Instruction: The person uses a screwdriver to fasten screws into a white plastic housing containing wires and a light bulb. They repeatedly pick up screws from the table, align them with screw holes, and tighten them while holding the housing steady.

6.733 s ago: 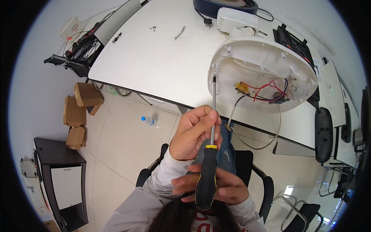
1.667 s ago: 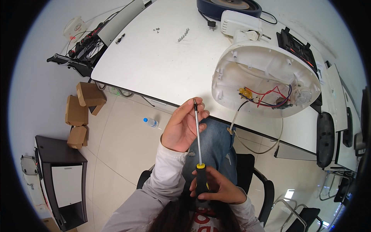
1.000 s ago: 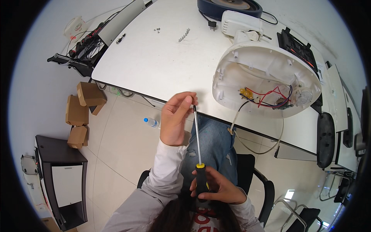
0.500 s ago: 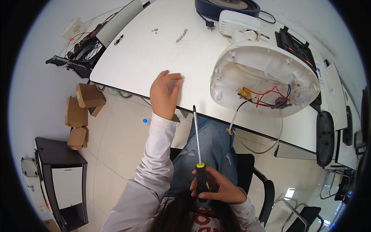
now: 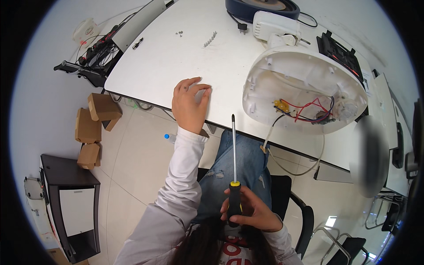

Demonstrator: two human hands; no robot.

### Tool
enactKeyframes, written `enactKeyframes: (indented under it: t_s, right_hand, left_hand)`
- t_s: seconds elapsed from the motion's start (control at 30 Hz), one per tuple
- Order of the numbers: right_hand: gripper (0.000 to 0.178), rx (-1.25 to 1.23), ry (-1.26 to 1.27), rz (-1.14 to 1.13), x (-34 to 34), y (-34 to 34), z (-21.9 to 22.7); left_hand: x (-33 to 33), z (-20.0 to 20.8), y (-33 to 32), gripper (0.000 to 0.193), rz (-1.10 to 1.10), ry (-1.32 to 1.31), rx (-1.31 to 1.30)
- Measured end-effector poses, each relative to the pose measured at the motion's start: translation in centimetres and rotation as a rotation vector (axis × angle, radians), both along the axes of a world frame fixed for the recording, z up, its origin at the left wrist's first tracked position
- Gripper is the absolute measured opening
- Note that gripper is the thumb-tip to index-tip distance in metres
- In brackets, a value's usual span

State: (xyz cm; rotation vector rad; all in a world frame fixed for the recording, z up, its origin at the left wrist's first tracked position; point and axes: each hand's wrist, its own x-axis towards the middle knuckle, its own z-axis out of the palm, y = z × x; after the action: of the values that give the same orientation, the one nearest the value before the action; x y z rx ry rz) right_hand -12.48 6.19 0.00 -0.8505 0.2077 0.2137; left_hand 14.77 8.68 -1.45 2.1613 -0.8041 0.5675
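Note:
My right hand (image 5: 252, 211) is wrapped round the black-and-yellow handle of a screwdriver (image 5: 234, 165), low over my lap. Its long metal shaft points away from me, the dark tip near the table's front edge. My left hand (image 5: 190, 104) is at the table's near edge, thumb and index finger brought together in a pinch; anything between them is too small to make out. To its right lies an opened white plastic housing (image 5: 260, 79), hollow side up, with red and blue wires (image 5: 309, 106) and a yellow part (image 5: 281, 105) inside.
On the white table (image 5: 150, 70) lie a row of screws (image 5: 210, 39), several small bits (image 5: 179, 33), a black plug (image 5: 242, 28) and a black tool case (image 5: 339, 53). A round dark-blue appliance (image 5: 265, 9) stands at the back. Cardboard boxes (image 5: 88, 126) sit on the floor left.
The screwdriver has shifted slightly right and away from me in my right hand. My left hand has moved a little; its thumb and index finger stay pinched.

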Motion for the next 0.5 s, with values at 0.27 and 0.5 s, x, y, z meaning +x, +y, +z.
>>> enactKeyframes:
  t_s: [0.27, 0.5]
  right_hand:
    - [0.062, -0.107, -0.174, -0.262, -1.0, 0.3, -0.4]
    - [0.055, -0.099, -0.188, -0.509, -1.4, 1.0, 0.5]
  left_hand:
    - [0.0, 0.0, 0.2, 0.008, -0.014, -0.033, -0.006]
    - [-0.1, -0.1, 0.5, 0.009, -0.025, -0.06, -0.001]
